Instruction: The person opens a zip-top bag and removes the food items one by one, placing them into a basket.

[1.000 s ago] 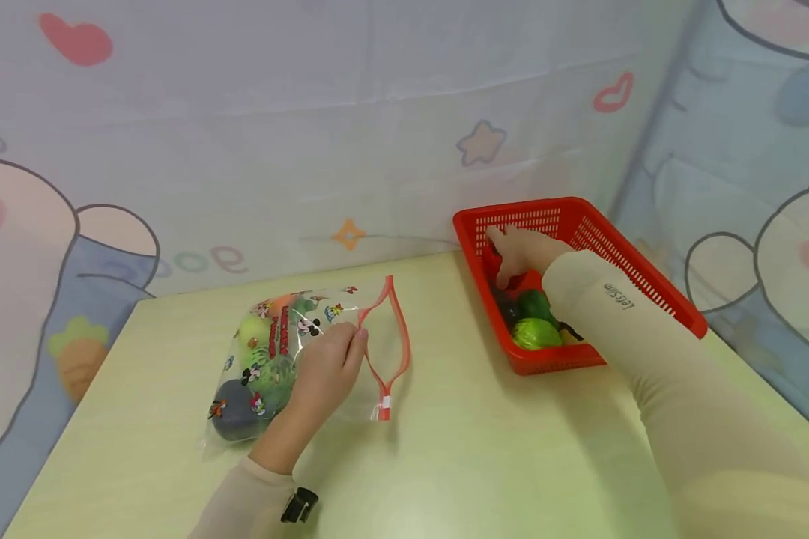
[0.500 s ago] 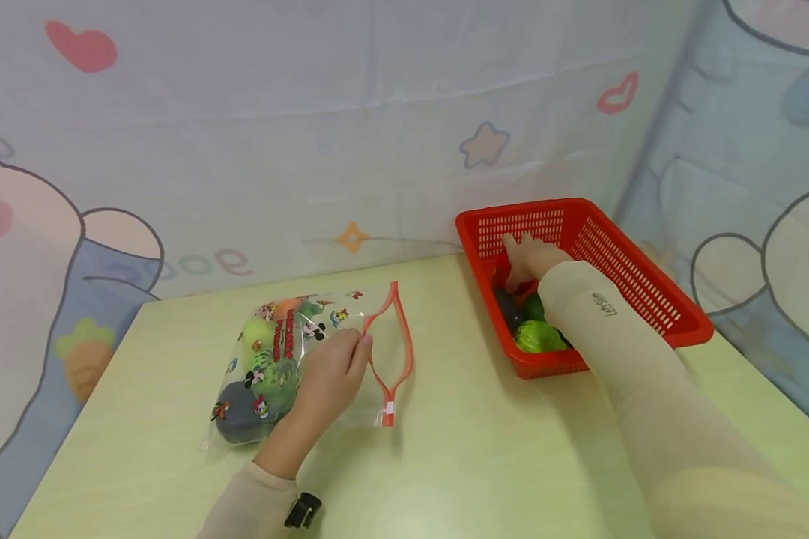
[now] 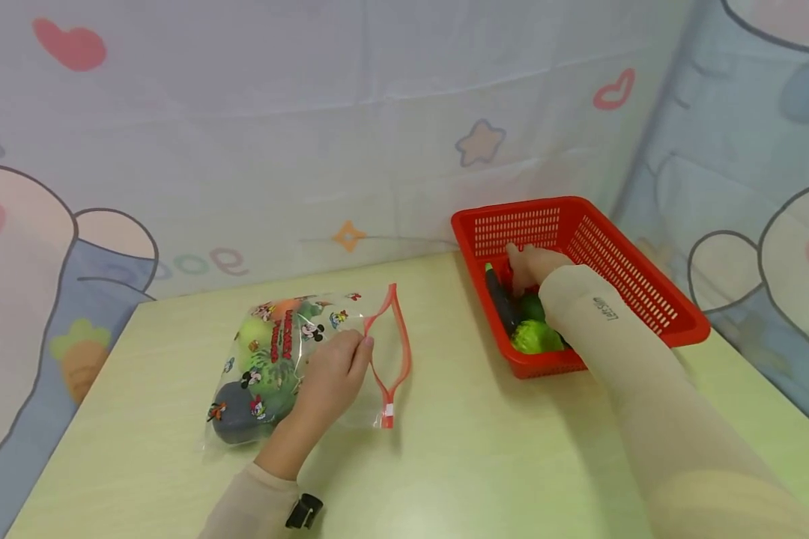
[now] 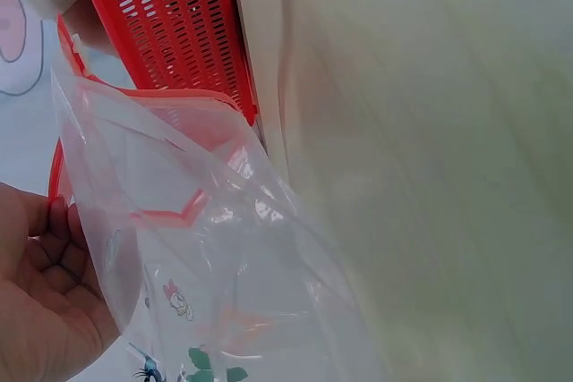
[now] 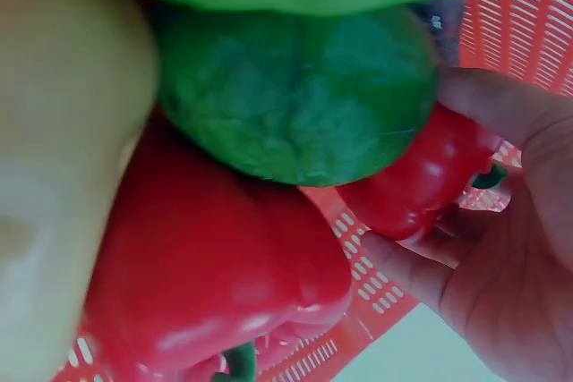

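L hand pinches the rim of a clear zip bag, which lies on the bench w/ produce inside, mouth gaping. R hand, down in the red basket, has thumb & fingers round a red pepper, next to a dark green veg. Pepper's prob. light, firm, a bit slick, not fragile; best held round its widest part. Bag looks thin & floppy, so grip at the rim. Vs. 0.5 s ago: a long dark veg now shows its green tip by the basket's left wall; L hand & bag approx. unchanged.
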Available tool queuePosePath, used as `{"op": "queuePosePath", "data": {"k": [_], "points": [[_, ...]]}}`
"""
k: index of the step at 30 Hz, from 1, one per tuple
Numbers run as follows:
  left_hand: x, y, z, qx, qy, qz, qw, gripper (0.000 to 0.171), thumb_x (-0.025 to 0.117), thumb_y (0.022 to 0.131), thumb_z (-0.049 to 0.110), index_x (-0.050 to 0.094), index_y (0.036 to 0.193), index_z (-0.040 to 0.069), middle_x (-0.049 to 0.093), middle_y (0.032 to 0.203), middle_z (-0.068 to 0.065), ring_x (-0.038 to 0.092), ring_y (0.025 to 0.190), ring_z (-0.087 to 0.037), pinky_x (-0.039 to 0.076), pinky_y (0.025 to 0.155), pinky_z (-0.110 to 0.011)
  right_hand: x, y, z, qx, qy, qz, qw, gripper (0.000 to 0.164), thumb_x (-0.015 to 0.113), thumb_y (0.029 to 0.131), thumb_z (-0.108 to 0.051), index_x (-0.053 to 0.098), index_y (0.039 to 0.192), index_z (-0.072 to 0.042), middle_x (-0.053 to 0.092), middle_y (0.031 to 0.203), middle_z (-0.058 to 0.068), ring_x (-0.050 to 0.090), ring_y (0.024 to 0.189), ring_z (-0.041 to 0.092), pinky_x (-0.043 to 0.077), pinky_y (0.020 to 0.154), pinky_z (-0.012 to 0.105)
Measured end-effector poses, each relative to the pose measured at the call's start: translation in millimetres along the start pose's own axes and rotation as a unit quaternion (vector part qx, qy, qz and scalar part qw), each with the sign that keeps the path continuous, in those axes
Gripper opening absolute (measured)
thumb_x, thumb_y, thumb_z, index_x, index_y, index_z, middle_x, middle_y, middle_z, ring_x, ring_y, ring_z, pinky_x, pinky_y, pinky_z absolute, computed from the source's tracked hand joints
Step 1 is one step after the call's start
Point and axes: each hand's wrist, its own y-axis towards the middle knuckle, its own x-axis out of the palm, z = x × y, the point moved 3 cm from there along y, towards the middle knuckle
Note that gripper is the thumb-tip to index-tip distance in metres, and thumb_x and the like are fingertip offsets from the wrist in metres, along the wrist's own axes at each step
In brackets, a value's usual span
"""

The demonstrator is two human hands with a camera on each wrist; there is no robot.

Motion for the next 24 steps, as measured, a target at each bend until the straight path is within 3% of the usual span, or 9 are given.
{"op": "queuePosePath", "data": {"k": [3,5,7,12,15,19,24], "points": [[-0.9,0.6,-0.1,-0.001,0.001,-0.001,1.0000,0.030,0.048,0.095,0.017,0.045,0.066,0.011,0.038,0.058,0.002,0.032,0.053,-0.010,0.029,0.051,-0.023,0,7,0,-0.021,-0.009,-0.003,1.000,0.092,0.069,0.079,-0.021,0.006,0.147,-0.017,0.014,0.150,0.021,0.030,0.126,0.038,0.035,0.098,0.059],[-1.5,1.6,-0.4,0.002,0.002,0.000,1.0000,0.030,0.048,0.095,0.017,0.045,0.066,0.011,0.037,0.058,0.002,0.032,0.053,-0.010,0.029,0.051,-0.023,1,11,1,-0.038,-0.012,-0.002,0.999,0.090,0.067,0.081,-0.022,0.007,0.147,-0.013,-0.002,0.152,0.024,0.018,0.135,0.042,0.027,0.102,0.062],[-1.4,2.6,-0.8,0.003,0.003,-0.001,1.0000,0.030,0.048,0.095,0.017,0.045,0.066,0.010,0.037,0.058,0.001,0.031,0.054,-0.010,0.029,0.051,-0.023,0,15,2,-0.050,-0.016,-0.003,0.999,0.087,0.064,0.083,-0.025,0.007,0.147,-0.008,-0.006,0.151,0.027,0.012,0.136,0.044,0.024,0.103,0.062],[-0.1,5.1,-1.5,0.007,0.003,-0.001,1.0000,0.029,0.048,0.095,0.018,0.046,0.067,0.009,0.038,0.059,0.000,0.032,0.055,-0.011,0.029,0.052,-0.023,-7,15,0,-0.065,-0.022,0.012,0.998,0.084,0.063,0.083,-0.027,0.012,0.145,-0.003,0.005,0.150,0.028,0.016,0.135,0.044,0.023,0.104,0.062],[-0.4,5.8,-2.3,0.006,0.002,0.001,1.0000,0.029,0.048,0.095,0.018,0.046,0.067,0.009,0.038,0.059,0.000,0.032,0.055,-0.011,0.030,0.052,-0.023,-14,10,-10,-0.104,-0.042,0.036,0.993,0.081,0.061,0.085,-0.028,0.014,0.145,-0.001,0.011,0.150,0.026,0.018,0.136,0.042,0.021,0.106,0.059],[-2.2,5.7,-4.7,0.002,0.006,-0.001,1.0000,0.029,0.049,0.095,0.017,0.046,0.067,0.010,0.038,0.059,0.001,0.032,0.054,-0.011,0.030,0.051,-0.023,-25,-7,-40,-0.205,-0.044,0.078,0.975,0.072,0.055,0.089,-0.028,0.019,0.144,0.002,0.019,0.150,0.022,0.015,0.139,0.038,0.016,0.111,0.052],[-6.9,8.5,-7.0,0.009,0.018,0.003,0.9998,0.029,0.048,0.095,0.017,0.047,0.067,0.009,0.039,0.059,0.000,0.033,0.055,-0.012,0.030,0.052,-0.024,-27,-53,-92,-0.323,-0.061,0.121,0.936,0.054,0.053,0.091,-0.025,0.037,0.138,-0.004,0.036,0.144,0.015,0.029,0.134,0.031,0.024,0.110,0.045]]}}
